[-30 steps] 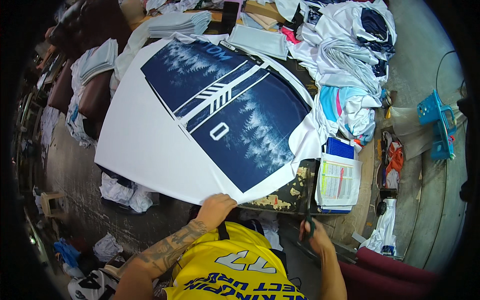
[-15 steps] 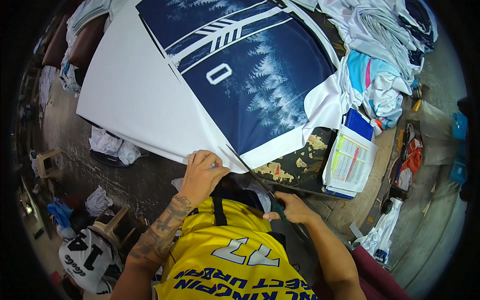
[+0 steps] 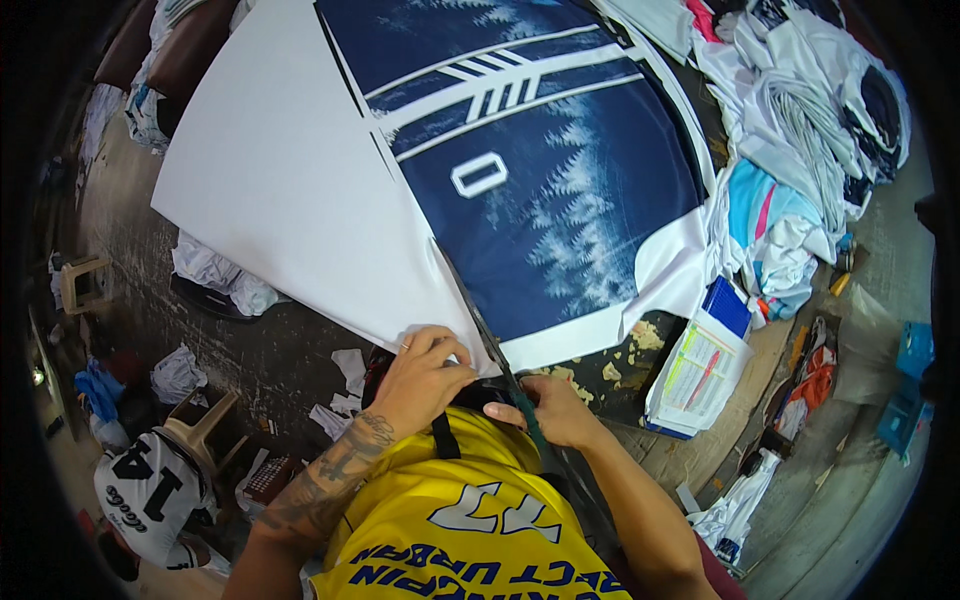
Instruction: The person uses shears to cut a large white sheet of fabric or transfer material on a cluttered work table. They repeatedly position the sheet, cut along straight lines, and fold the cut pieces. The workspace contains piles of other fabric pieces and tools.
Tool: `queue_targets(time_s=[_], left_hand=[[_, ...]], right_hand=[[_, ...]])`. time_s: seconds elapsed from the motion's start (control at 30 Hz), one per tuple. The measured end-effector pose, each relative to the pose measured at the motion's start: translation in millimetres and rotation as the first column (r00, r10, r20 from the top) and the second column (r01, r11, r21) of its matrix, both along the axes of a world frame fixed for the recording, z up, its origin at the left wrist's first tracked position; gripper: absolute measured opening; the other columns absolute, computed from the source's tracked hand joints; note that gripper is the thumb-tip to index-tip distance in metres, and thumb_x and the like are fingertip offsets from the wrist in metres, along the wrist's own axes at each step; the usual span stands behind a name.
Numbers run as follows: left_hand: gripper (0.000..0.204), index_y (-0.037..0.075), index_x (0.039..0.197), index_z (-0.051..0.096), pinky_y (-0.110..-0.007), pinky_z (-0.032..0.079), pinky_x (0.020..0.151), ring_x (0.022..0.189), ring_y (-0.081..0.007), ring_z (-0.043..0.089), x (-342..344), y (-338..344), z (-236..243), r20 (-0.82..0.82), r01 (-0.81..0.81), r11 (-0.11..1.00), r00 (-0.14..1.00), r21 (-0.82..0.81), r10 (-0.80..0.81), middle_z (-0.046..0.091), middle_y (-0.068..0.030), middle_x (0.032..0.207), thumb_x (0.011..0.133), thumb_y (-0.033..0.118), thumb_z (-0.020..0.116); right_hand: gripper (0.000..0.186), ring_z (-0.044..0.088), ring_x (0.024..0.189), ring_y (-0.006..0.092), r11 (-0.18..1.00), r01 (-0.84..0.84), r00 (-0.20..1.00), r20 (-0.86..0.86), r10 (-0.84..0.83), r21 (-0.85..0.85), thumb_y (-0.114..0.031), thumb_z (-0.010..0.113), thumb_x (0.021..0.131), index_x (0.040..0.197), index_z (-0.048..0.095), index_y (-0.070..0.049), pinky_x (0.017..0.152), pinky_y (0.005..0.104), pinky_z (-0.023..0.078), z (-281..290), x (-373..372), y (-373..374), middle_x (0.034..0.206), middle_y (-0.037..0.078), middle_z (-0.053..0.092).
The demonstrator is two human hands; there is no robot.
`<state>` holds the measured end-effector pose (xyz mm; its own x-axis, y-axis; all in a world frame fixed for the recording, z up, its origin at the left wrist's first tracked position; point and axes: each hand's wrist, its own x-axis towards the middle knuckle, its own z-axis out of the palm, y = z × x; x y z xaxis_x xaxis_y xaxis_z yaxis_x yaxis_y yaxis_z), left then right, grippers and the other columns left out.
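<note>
A large white fabric sheet (image 3: 270,190) printed with a navy panel (image 3: 480,250) of pale trees and stripes lies over the table. My left hand (image 3: 428,375) is closed, fingers and thumb pinching the white fabric's near edge. In my right hand (image 3: 558,412) is a pair of scissors (image 3: 482,325) with green-wrapped handles (image 3: 528,412). Their long dark blades lie in the fabric along the panel's left border, pointing away from me. White cloth is on the left of the blades, the navy print on the right.
Right of the fabric, papers (image 3: 695,375) lie on a blue pad. Heaped garments (image 3: 790,130) fill the far right. A person in a white jersey (image 3: 155,495) is at lower left beside a stool (image 3: 205,430). Cloth scraps (image 3: 345,385) lie beyond the table edge.
The scissors have advanced away from me along the navy panel's left border. My left hand keeps its pinch on the white fabric. The whole view has shifted slightly.
</note>
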<state>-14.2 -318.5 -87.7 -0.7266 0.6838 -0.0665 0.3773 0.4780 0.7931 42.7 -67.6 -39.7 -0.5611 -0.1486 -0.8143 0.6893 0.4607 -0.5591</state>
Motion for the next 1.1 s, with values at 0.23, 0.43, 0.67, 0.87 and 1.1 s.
queue_targets(time_s=[0.23,0.43,0.67,0.87,1.1], left_hand=[[0.015,0.006,0.099,0.079,-0.047,0.043,0.111,0.129,-0.0296,0.053,-29,-12,0,0.200,0.147,0.986,0.966,0.083,-0.161,0.069,-0.0040,0.119,0.089,0.017,0.080],[0.023,0.012,0.113,0.078,-0.046,0.043,0.113,0.129,-0.0300,0.055,-49,-24,-13,0.351,0.294,0.944,0.876,0.151,-0.329,0.070,-0.0066,0.123,0.097,0.027,0.076],[0.021,0.009,0.107,0.079,-0.045,0.047,0.111,0.125,-0.0324,0.059,-78,-25,-27,0.448,0.331,0.875,0.761,0.354,-0.469,0.072,-0.0107,0.115,0.096,0.025,0.074],[0.028,0.006,0.113,0.079,-0.043,0.052,0.105,0.118,-0.0329,0.068,-121,-22,-34,0.681,0.349,0.831,0.478,0.433,-0.555,0.077,-0.0157,0.114,0.100,0.029,0.068],[0.043,0.009,0.131,0.072,-0.040,0.053,0.100,0.114,-0.0238,0.070,-150,-4,-62,0.769,0.392,0.734,0.097,0.554,-0.632,0.077,-0.0072,0.124,0.109,0.044,0.061]], right_hand=[[0.082,0.074,0.089,0.0288,0.992,-0.117,0.981,0.160,0.106,0.057,-0.073,0.082,0.081,0.103,0.077,0.006,0.080,0.0428,0.057,-3,-72,-24,0.093,0.022,0.077],[0.081,0.073,0.082,0.0296,0.982,-0.158,0.981,0.135,0.143,0.107,-0.074,0.082,0.081,0.094,0.077,0.005,0.075,0.0416,0.055,-10,-135,-46,0.085,0.023,0.074],[0.079,0.070,0.078,0.0321,0.986,-0.137,0.988,0.090,0.128,0.097,-0.073,0.081,0.083,0.087,0.073,0.006,0.074,0.0438,0.054,-10,-205,-75,0.079,0.021,0.071],[0.076,0.063,0.069,0.0268,0.991,-0.105,0.986,0.136,0.093,0.085,-0.073,0.081,0.084,0.084,0.072,0.003,0.068,0.0416,0.051,-13,-260,-100,0.071,0.013,0.065],[0.075,0.062,0.066,0.0200,0.991,-0.112,0.991,0.082,0.106,0.068,-0.074,0.079,0.086,0.076,0.069,-0.001,0.062,0.0353,0.049,-16,-338,-126,0.066,0.006,0.063]])
